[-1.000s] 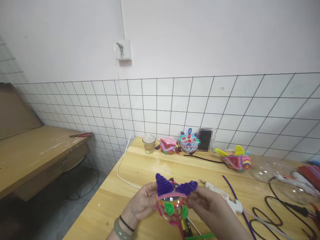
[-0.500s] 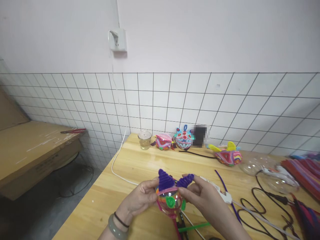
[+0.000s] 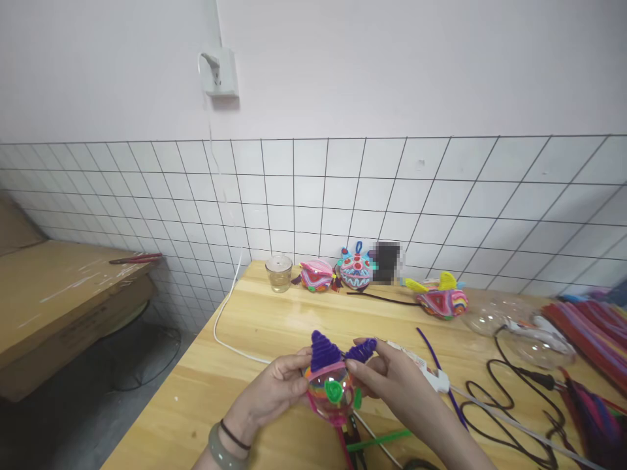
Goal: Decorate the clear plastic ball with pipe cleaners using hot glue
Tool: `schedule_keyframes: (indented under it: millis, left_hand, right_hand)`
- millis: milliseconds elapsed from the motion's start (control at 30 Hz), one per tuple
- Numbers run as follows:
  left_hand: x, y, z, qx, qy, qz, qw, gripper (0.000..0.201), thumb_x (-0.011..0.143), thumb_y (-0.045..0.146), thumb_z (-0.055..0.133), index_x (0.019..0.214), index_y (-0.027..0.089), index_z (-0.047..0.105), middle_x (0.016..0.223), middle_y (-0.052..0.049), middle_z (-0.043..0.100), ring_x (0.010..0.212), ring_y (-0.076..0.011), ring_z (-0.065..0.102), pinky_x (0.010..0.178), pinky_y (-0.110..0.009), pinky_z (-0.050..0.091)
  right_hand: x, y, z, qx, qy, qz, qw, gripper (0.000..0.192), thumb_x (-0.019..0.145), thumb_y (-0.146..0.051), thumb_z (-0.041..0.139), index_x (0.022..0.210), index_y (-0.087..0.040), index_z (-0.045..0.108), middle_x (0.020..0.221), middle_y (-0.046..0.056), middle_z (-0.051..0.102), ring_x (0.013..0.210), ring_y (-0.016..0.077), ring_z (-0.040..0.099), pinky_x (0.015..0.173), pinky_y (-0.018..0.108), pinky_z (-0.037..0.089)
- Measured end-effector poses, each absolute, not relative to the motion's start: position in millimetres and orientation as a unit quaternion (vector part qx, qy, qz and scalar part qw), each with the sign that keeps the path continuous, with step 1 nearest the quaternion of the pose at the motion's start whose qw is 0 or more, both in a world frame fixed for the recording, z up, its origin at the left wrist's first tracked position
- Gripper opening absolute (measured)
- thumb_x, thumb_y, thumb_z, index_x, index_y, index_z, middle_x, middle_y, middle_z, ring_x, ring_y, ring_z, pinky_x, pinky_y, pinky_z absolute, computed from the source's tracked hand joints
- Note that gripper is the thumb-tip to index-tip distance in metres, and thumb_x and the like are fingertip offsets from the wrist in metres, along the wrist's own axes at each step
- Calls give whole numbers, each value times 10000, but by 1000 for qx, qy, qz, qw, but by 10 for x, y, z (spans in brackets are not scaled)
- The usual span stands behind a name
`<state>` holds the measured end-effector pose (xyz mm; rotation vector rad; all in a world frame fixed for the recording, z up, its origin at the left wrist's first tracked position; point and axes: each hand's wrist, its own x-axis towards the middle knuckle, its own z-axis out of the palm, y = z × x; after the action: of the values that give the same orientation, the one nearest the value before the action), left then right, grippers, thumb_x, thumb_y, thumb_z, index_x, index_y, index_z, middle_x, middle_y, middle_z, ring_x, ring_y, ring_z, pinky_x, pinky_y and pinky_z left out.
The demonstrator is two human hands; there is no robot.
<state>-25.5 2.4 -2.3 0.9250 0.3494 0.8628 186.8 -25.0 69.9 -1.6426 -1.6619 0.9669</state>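
Observation:
Between both hands is a clear plastic ball trimmed with pipe cleaners: a pink band, rainbow strips and green spirals. Two purple pipe-cleaner ears stand on its top, a left ear and a right ear that leans outward. My left hand is closed on the ball's left side, its fingertips by the base of the left ear. With thumb and fingers, my right hand pinches the right ear near the ball. A green pipe cleaner lies on the table below, partly under my right wrist.
Along the wall stand a glass, a pink decorated ball, a blue one and a yellow-eared one. To the right lie a white glue gun, black cords, clear ball shells and pipe-cleaner bundles.
The view has shifted slightly, so the background sits a little further left. Both hands keep their hold, and the right ear is tipped at nearly the same angle.

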Motion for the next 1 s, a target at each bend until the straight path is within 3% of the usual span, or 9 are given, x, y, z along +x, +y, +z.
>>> schedule_keyframes:
  millis: [200,433,533,1000]
  left_hand:
    - [-256,14,-20,407,172,385,810,394,711,220,769,1099,184,705,1120,-122,708,974,-234,681,857,-343,521]
    - [-257,36,-89,342,154,409,832,343,710,160,763,1036,256,716,1062,-49,735,880,-203,709,733,-346,585]
    - [-253,44,-111,328,139,398,845,366,741,132,728,1082,261,695,1108,-64,717,899,-213,705,743,-367,583]
    - [-249,67,-197,337,149,387,845,332,806,137,657,1118,249,661,1144,-92,687,921,-243,695,756,-430,563]
  right_hand:
    - [1885,-217,659,-606,-621,391,307,288,770,-488,570,668,-231,493,494,-12,612,502,170,624,489,250,430]
    - [1897,-205,645,-596,-580,458,313,355,714,-574,595,711,-230,509,562,2,674,566,203,690,541,288,537]
    - [1896,-191,638,-599,-577,460,311,383,696,-593,607,660,-235,478,542,5,677,543,202,696,517,282,540]
    - [1939,-119,498,-604,-567,473,299,290,778,-482,596,751,-204,517,564,24,717,523,203,710,465,258,527]
